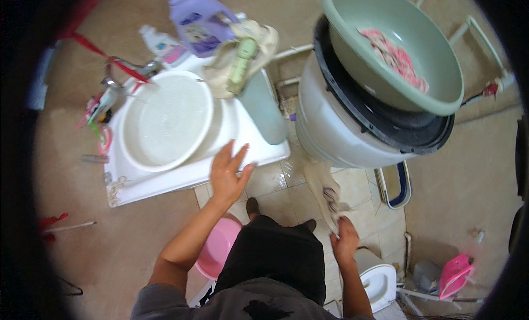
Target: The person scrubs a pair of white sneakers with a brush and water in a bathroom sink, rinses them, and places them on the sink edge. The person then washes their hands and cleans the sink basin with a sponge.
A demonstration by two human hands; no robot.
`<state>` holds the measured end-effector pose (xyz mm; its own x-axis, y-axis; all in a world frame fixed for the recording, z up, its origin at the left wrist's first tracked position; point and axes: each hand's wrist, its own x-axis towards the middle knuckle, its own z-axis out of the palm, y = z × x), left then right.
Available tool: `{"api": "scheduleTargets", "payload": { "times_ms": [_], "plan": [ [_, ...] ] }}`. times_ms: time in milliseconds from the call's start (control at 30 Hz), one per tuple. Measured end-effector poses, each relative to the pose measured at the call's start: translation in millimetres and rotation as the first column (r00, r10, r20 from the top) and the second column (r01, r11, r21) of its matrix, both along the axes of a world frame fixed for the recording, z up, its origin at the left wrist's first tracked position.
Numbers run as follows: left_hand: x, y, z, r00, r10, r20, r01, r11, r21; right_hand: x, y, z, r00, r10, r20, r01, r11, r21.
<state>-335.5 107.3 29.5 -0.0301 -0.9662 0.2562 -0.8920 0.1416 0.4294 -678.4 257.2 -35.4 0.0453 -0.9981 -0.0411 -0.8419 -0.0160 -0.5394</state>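
Out to the right, my right hand (345,240) is closed on one end of a cream cloth (322,190) with a dark patch. The cloth is blurred and stretches up toward the white barrel, so its exact kind cannot be made out. Over the front edge of the white sink (149,189), my left hand (228,174) hangs with spread fingers and holds nothing. A round white basin (165,121) with clear water in it sits in the sink, left of that hand. Beyond it, a long pale-green object (242,65) lies on a cream-coloured item (219,77).
A large white barrel (341,119) with a black lid stands right of the sink, bearing a green basin (441,80) with pink fabric. Purple (201,22) and white bottles stand behind the sink. Below are a pink basin (217,248) and a toilet (379,287).
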Motion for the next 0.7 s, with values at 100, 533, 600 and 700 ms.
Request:
{"api": "scheduleTargets", "payload": {
  "times_ms": [100,533,600,700],
  "plan": [
    [9.8,-2.2,32.9,0.845,0.217,-0.488,-0.025,0.929,0.369,-1.9,-4.7,108.7,0.988,0.133,-0.078,-0.144,0.976,-0.162],
    [252.4,1.7,141.9,0.136,0.389,-0.911,0.09,0.911,0.402,290.1,-173.2,164.2,0.794,0.539,-0.281,-0.587,0.561,-0.584],
    [287.0,-8.9,125.4,0.18,0.369,-0.912,0.015,0.926,0.378,337.0,-206.6,135.8,0.798,0.517,-0.308,-0.591,0.575,-0.567],
    [317.0,-24.2,91.2,0.315,0.315,-0.895,-0.068,0.949,0.309,389.7,-235.1,96.0,0.825,0.542,-0.159,-0.546,0.691,-0.474]
  ]
}}
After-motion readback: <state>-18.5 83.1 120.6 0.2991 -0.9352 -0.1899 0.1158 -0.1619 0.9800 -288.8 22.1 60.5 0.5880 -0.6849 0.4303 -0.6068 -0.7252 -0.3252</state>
